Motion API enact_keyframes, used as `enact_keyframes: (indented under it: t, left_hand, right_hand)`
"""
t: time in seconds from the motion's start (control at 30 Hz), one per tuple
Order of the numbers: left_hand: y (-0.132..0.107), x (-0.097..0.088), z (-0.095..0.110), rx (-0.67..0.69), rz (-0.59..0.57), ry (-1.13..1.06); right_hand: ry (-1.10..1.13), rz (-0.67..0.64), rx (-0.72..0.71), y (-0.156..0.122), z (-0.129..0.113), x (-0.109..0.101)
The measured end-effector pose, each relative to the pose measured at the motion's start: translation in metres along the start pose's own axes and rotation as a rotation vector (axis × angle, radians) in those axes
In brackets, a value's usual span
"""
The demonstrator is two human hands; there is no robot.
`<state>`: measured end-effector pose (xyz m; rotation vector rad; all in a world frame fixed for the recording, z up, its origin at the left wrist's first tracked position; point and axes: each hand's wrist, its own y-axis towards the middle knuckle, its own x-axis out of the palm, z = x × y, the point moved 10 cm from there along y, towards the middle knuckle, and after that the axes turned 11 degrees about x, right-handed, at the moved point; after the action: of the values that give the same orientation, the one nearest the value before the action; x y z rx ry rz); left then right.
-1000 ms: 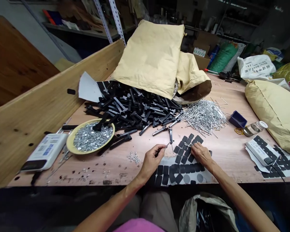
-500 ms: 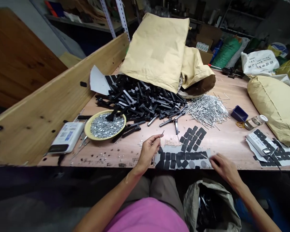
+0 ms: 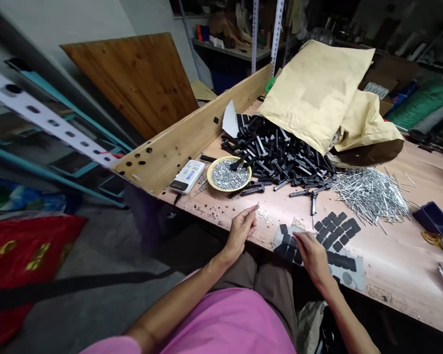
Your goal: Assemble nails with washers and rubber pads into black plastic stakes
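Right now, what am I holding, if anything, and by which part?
Your left hand pinches a thin piece just behind its protruding tip; the rest is hidden. Your right hand: cannot tell.

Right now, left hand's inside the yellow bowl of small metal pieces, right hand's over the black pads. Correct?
No: the left hand is outside the yellow bowl, beside loose small metal pieces; the head view shows it. The right hand is indeed over the black pads.
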<state>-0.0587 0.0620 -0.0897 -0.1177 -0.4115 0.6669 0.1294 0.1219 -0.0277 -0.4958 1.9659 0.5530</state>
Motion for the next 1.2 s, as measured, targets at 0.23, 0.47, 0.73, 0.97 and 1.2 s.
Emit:
enact_keyframes:
  t: [0.23,0.47,0.73,0.97,1.2]
  left_hand:
    - [-0.013,-0.021,-0.019,-0.113,-0.065,0.084]
    - [-0.011,-0.015,-0.031,-0.206,-0.113,0.052]
    - [-0.024,0.018,-0.034,-0.328,-0.272,0.006]
    - [-0.034,0.054,-0.032,-0.289,-0.429,0.034]
    - [-0.041,0.066,-0.032,-0.27,-0.489,0.099]
  right_hand:
    - [-0.338,-0.172,0.107,0.055,-0.022,0.091]
    - [-0.232,-0.226,0.146,0.06,-0.024,0.092]
    - [0.698,0.059,0.412,0.051,0.002,0.052]
    - [1.033,0.146,0.576,0.023,0.01,0.032]
    - [1.002,0.3,0.559,0.004,0.02,0.013]
